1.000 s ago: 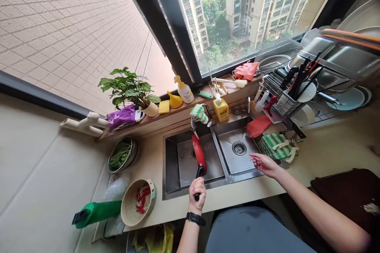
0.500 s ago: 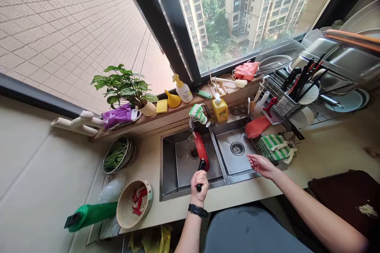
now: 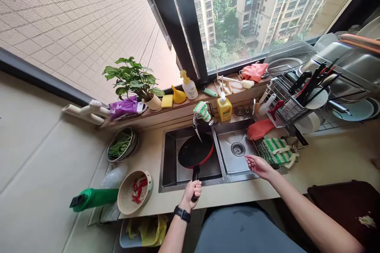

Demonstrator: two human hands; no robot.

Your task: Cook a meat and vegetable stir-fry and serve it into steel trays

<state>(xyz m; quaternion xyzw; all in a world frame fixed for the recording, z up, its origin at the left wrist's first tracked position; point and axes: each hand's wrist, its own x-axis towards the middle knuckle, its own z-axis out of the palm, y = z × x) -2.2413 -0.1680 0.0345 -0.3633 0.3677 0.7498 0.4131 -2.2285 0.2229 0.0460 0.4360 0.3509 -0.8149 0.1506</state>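
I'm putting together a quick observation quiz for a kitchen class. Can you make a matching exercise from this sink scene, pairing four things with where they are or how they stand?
Column 1
1. Left hand
2. Right hand
3. Red frying pan
4. Yellow AXE bottle

Column 2
A. Standing behind the sinks, right of the faucet
B. Tilted in the left basin, black inside showing
C. Gripping the pan's black handle
D. Open, above the right basin

Pairs: 1-C, 2-D, 3-B, 4-A
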